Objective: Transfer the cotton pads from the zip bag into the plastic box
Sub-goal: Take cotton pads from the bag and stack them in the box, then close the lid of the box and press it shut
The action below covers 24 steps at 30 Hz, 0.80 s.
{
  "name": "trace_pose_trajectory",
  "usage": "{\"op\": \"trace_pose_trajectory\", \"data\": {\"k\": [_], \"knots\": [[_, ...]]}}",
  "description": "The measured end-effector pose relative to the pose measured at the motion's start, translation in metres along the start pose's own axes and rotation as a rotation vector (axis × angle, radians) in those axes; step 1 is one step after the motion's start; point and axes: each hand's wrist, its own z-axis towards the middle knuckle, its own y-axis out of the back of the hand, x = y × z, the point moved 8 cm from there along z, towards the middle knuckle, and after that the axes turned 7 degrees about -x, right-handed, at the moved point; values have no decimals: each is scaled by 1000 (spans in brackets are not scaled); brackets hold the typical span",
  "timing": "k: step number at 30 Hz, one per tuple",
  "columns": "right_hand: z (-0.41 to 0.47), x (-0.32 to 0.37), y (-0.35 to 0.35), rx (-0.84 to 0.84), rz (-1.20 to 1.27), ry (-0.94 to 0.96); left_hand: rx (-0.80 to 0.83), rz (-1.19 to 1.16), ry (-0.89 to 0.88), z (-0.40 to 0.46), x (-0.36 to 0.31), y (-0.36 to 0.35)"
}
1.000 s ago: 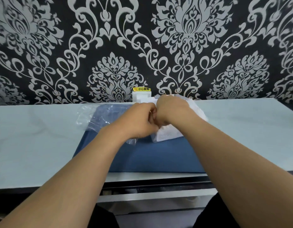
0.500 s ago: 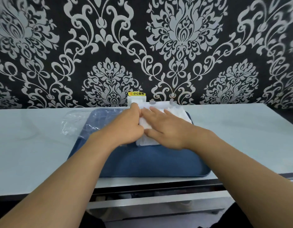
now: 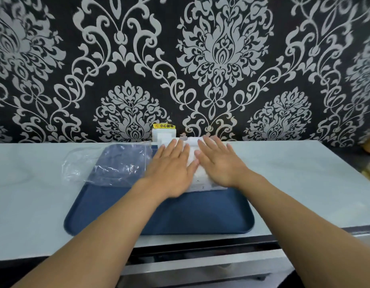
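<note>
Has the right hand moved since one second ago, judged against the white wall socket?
Yes. The right hand, then fisted against the left hand below the white socket, now lies flat with fingers spread on the white bag, apart from the left.

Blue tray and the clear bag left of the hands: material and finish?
Blue tray: looks like moulded plastic, matte to satin, with rounded corners, a raised rim and soft sheen. Clear bag: thin transparent plastic film, glossy; it shows crinkles, bright glints and the tray's blue through it.
</note>
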Motion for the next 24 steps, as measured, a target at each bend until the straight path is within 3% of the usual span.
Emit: {"op": "trace_pose_trajectory", "data": {"k": [2,4,6,8,10,12,14,18,22,24], "knots": [[1,5,-6,-6,-52,25,80,37,17,4,5,-8],[0,5,3,-81,150,19,88,-7,18,4,7,-7],[0,-12,27,-292,570,-118,-41,-128,38,4,10,7],[0,-53,41,-472,915,-449,-284,-246,148,6,24,26],[0,-73,26,-297,1031,-666,-411,-446,349,11,49,36],[1,-70,5,-53,1052,-687,-400,-750,540,14,69,34],[2,-65,-9,58,1091,-687,-354,-896,652,13,82,30],[5,-58,-13,87,1262,-706,-284,-1101,707,6,83,25],[-1,-54,-9,114,1407,-671,-421,-1880,859,1,86,23],[-5,-58,5,62,1498,-633,-391,-2076,886,0,88,22]]}}
